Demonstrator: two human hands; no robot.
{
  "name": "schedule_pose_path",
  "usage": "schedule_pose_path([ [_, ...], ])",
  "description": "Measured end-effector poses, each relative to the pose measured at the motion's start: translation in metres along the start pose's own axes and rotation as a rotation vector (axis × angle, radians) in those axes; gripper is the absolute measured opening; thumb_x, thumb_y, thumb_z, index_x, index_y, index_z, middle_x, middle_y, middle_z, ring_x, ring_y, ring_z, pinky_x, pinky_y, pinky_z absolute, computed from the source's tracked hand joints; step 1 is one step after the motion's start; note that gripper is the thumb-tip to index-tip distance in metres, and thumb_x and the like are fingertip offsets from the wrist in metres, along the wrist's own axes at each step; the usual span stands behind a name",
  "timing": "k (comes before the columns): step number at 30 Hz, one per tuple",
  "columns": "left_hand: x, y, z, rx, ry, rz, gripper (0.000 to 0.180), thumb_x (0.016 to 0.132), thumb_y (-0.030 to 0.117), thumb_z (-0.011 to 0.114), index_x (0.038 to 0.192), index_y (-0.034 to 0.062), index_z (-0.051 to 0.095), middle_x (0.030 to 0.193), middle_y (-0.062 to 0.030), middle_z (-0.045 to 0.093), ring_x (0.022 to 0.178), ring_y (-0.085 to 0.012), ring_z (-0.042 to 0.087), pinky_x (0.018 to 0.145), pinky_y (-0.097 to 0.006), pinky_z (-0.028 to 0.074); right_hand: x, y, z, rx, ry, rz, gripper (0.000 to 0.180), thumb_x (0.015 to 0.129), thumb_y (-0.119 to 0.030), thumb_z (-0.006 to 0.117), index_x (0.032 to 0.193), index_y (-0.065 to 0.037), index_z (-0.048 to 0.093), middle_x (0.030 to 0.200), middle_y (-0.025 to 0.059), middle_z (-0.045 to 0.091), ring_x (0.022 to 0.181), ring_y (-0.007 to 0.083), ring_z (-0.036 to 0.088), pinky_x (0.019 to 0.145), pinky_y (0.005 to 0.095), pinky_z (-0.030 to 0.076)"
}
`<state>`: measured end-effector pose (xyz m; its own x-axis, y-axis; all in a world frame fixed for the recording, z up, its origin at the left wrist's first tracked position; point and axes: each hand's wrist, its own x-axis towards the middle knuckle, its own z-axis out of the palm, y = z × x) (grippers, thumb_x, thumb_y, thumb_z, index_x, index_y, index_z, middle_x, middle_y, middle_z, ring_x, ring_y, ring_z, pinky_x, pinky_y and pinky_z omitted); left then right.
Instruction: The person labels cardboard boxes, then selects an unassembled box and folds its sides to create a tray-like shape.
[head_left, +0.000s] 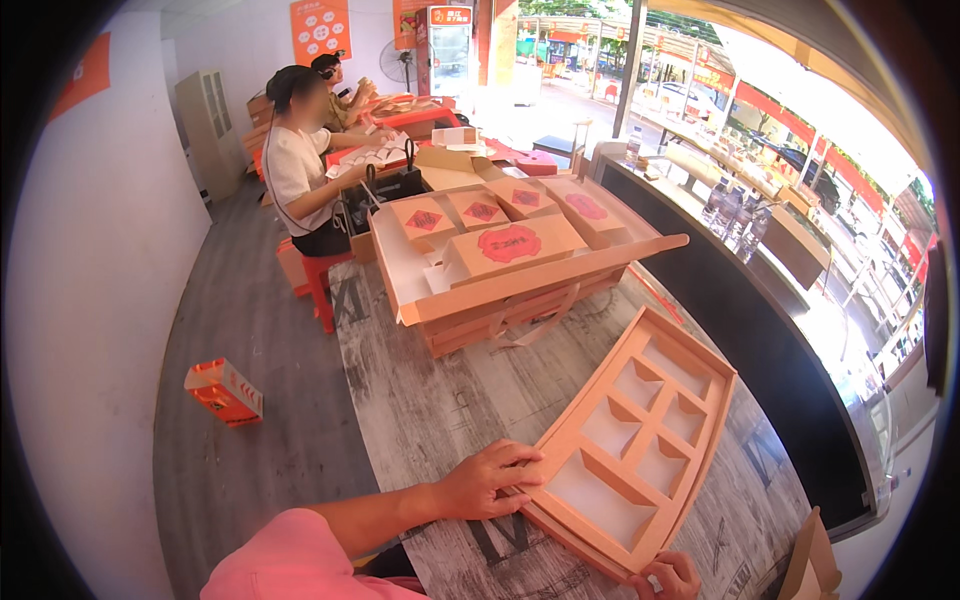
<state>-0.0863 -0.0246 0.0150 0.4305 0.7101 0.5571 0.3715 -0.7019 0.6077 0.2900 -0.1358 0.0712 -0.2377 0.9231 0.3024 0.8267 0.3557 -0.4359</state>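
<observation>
A shallow brown cardboard box [712, 460] lies slanted on the table before me. Fitted inside is a cardboard divider insert [632, 436] with several rectangular openings that show a white bottom. My left hand [488, 480] grips the box at its left edge, fingers bent over the rim. Down at the near right corner, my right hand [668, 578] is closed around the edge; part of it is cut off by the picture's lower rim. No small boxes sit in the openings.
Beyond stands a stack of large open boxes [520, 290] holding several small cartons [515, 252] with red labels. A folded cardboard piece [812, 560] is at the lower right. Two people [310, 150] sit farther along the table [440, 400]. An orange paper bag [224, 392] stands on the floor.
</observation>
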Motion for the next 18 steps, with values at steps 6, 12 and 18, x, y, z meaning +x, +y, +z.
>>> schedule_pose_path([
  [6, 0.002, -0.001, -0.001, 0.065, -0.025, 0.063, 0.021, 0.088, 0.017, 0.075, 0.107, 0.0073, 0.073, 0.132, -0.0126, 0.06, 0.122, -0.0337, 0.057, 0.099, -0.042, 0.052, 0.001, -0.007, -0.001, -0.01, -0.02, 0.017, 0.017, 0.083, -0.008, 0.079, 0.095, -0.01, 0.066, 0.111, 0.0131, 0.067, 0.098, 0.0369, 0.067, 0.079, 0.0449, 0.056],
  [12, 0.002, -0.005, 0.001, 0.103, -0.067, 0.117, 0.025, 0.086, 0.025, 0.08, 0.103, 0.0084, 0.073, 0.127, -0.0106, 0.063, 0.126, -0.0343, 0.055, 0.101, -0.043, 0.052, 0.006, -0.008, -0.001, -0.104, -0.057, -0.118, 0.02, 0.083, -0.011, 0.077, 0.101, -0.011, 0.068, 0.113, 0.0097, 0.067, 0.108, 0.0367, 0.062, 0.091, 0.0471, 0.052],
  [18, 0.001, -0.005, -0.008, 0.076, -0.138, 0.148, 0.029, 0.082, 0.03, 0.082, 0.098, 0.0091, 0.072, 0.119, -0.0058, 0.065, 0.128, -0.0364, 0.053, 0.102, -0.044, 0.051, 0.01, -0.029, -0.001, -0.252, -0.15, -0.083, 0.036, 0.077, -0.022, 0.081, 0.111, -0.015, 0.069, 0.119, 0.0057, 0.066, 0.119, 0.0339, 0.058, 0.101, 0.0522, 0.047],
])
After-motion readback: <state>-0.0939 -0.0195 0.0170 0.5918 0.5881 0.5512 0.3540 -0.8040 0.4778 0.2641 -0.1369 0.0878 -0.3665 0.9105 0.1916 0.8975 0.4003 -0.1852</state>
